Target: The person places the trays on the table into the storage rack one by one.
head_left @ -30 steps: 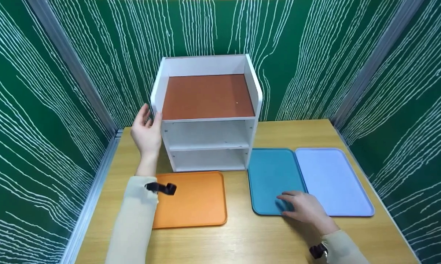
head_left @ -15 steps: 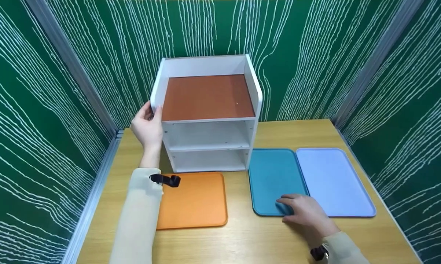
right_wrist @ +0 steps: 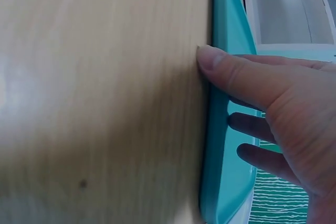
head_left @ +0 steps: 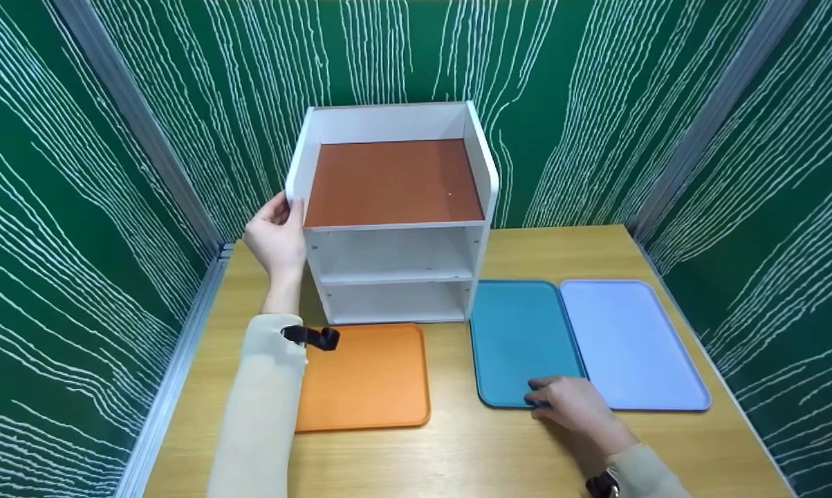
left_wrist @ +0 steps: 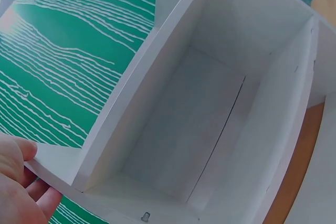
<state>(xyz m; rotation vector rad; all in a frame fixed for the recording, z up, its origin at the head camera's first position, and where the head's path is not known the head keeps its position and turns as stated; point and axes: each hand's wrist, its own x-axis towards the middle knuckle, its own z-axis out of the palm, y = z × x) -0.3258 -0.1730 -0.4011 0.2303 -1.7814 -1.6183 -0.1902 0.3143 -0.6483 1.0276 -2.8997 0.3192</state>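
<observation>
A small white shelf unit (head_left: 395, 282) with a brown top surface stands at the back of the table in the head view. My left hand (head_left: 277, 238) grips the front edge of its left side panel, thumb on the inner side. In the left wrist view that hand (left_wrist: 23, 184) shows at the lower left, fingers behind the white panel. At the right, my right hand (head_left: 573, 408) pinches the near rim of a teal tray (head_left: 523, 332). The right wrist view has the thumb outside the rim of the tray (right_wrist: 214, 182) and the other fingers over its inner side.
An orange tray (head_left: 364, 377) lies in front of the shelf unit, partly covered by the left sleeve. A lavender tray (head_left: 640, 346) lies against the teal one's right side. Green walls with white lines (head_left: 416, 55) enclose the wooden table (head_left: 450, 456).
My left hand has closed onto the side panel of the shelf unit. The right hand's fingers have drawn back and curled at the teal tray's near rim. Trays and shelf unit stay in place.
</observation>
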